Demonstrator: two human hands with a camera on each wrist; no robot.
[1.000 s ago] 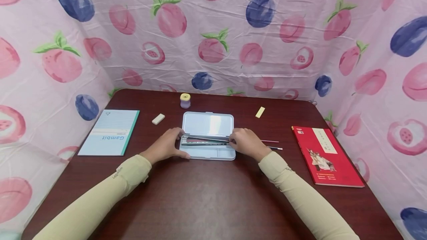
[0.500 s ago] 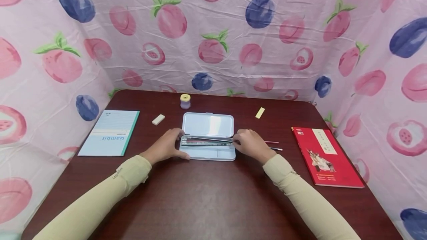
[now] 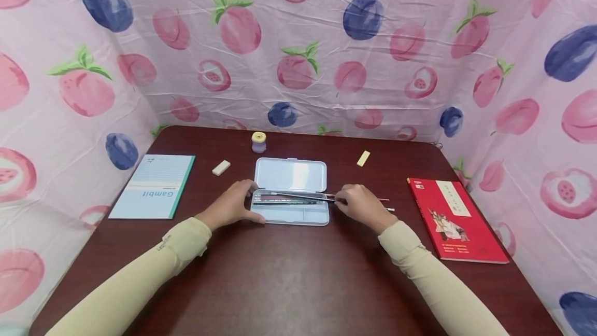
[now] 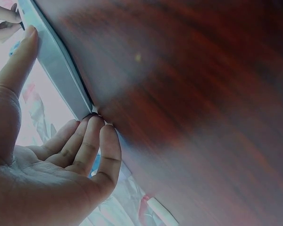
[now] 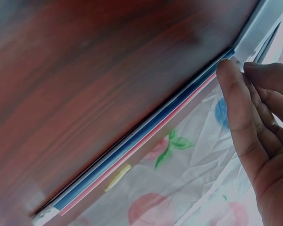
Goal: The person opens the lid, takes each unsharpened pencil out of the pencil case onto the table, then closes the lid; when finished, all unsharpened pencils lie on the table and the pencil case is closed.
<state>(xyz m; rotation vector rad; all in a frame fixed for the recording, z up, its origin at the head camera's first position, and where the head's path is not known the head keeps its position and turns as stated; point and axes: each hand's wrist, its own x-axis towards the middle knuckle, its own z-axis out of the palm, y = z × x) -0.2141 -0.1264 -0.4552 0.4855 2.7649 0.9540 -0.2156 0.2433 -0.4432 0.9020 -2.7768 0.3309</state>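
Note:
A pale blue pencil case lies with its lid raised in the head view. Several pencils rest in its back compartment. My left hand holds the case's left end, thumb at the front edge and fingers at the back corner; the left wrist view shows that thumb against the case wall. Just past the right end, my right hand pinches a dark pencil slanting over the case. Beneath this hand, a blue pencil and a pink pencil lie on the table.
A white eraser and a yellow-and-purple spool-shaped item sit behind the case. Farther right is a small yellow block. A Gambit notebook lies left, a red book right, on the brown table.
My right hand has moved rightward off the case, drawing the dark pencil partly past the case's right end. My left hand has stayed at the left end.

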